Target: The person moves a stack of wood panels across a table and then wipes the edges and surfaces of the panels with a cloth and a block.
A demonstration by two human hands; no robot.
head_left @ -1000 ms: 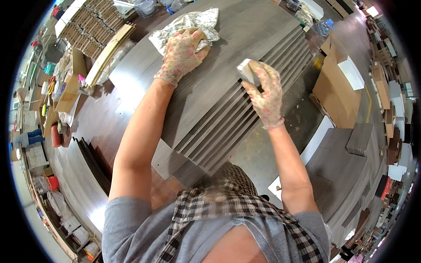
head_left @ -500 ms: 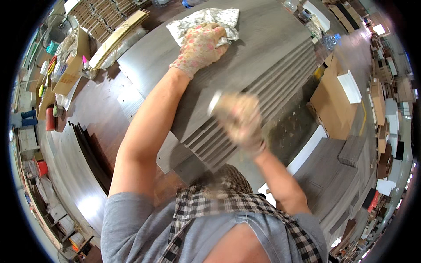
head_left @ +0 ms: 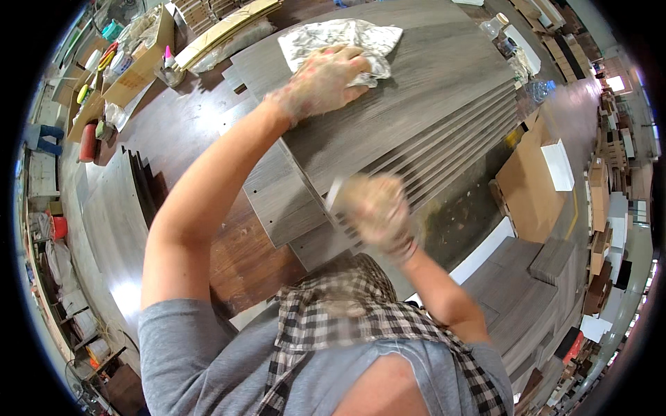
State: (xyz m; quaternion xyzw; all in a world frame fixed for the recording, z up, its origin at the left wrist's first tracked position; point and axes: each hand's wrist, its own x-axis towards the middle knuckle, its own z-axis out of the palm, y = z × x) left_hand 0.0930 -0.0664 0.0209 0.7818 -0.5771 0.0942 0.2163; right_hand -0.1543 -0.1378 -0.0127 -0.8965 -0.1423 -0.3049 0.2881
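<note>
A grey wood-grain board (head_left: 416, 104) lies flat before me, on top of several stepped boards of the same look. My left hand (head_left: 322, 83), in a patterned work glove, presses on a white cloth (head_left: 340, 35) with dark smudges near the board's far edge. The fingers are bent over the cloth. At the board's near corner is my right hand (head_left: 378, 211), gloved, closed and smeared by motion. A whitish piece (head_left: 334, 194) sticks out at its finger side; too blurred to name.
At the far left stands an open cardboard box (head_left: 142, 66) of tools and bottles, with a red cylinder (head_left: 89, 142) near it. More grey boards (head_left: 114, 215) are stacked left. On the right are a cardboard sheet (head_left: 534, 180), a stack of grey panels (head_left: 510, 267) and a plastic bottle (head_left: 540, 90).
The view has shifted, so the boards sit further right in it. My right hand has gone from over the board to its near corner. My left hand stays at the cloth, which lies more spread.
</note>
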